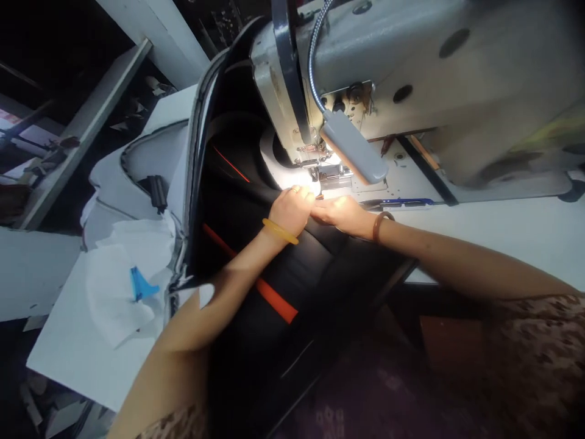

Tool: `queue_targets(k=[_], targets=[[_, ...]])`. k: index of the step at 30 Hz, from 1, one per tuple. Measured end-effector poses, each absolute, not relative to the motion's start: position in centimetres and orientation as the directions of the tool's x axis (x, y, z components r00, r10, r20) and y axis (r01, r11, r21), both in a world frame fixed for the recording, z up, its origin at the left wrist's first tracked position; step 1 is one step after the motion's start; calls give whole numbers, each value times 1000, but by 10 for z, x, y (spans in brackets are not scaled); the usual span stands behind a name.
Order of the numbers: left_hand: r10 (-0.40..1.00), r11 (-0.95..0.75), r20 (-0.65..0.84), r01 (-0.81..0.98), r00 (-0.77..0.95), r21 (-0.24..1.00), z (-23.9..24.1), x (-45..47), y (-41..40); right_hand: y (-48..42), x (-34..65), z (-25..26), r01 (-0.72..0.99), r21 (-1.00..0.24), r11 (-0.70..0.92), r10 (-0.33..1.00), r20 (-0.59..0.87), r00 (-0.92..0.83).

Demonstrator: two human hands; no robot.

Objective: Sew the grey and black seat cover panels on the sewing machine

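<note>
While no writing can be read anywhere, the left hand (292, 210) and right hand (340, 212) press flat, grips holding nothing, on the black cover (274, 256) under the sewing machine (411, 73) at the bench's (503, 231) far middle.

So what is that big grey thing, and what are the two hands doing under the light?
The picture comes from a camera on the person's head, looking down. The big grey thing is a sewing machine with a small lamp. The left hand and right hand press flat on black fabric with an orange stripe, right by the needle. They press rather than grip. To the left, on the white table, lie white cloth pieces and a small blue tool.
</note>
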State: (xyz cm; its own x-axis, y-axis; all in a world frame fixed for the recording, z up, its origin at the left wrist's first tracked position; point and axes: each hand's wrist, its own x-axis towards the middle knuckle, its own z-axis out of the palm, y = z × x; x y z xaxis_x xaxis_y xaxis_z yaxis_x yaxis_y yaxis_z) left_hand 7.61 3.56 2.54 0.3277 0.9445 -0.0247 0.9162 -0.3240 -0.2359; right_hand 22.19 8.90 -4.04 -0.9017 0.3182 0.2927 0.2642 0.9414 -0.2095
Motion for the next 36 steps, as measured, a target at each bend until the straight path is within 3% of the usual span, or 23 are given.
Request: queue_targets(k=[4, 11, 20, 33, 36], targets=[[951, -306, -11, 932, 310, -196, 9, 58, 53, 88, 226, -42, 219, -315, 923, 326, 339, -883], [921, -390, -35, 913, 389, -122, -1, 48, 72, 79, 227, -44, 257, -55, 965, 258, 383, -887], [722, -679, 4, 710, 692, -186, -13, 28, 94, 79, 215, -46, 379, 30, 925, 343, 365, -865], [775, -628, 21, 772, 632, -99, -11, 27, 107, 98, 213, -37, 405, 28, 914, 378, 303, -875], [777, -627, 36, 777, 629, -59, -13, 23, 106, 95, 216, -37, 352, 32, 936, 324, 317, -891]])
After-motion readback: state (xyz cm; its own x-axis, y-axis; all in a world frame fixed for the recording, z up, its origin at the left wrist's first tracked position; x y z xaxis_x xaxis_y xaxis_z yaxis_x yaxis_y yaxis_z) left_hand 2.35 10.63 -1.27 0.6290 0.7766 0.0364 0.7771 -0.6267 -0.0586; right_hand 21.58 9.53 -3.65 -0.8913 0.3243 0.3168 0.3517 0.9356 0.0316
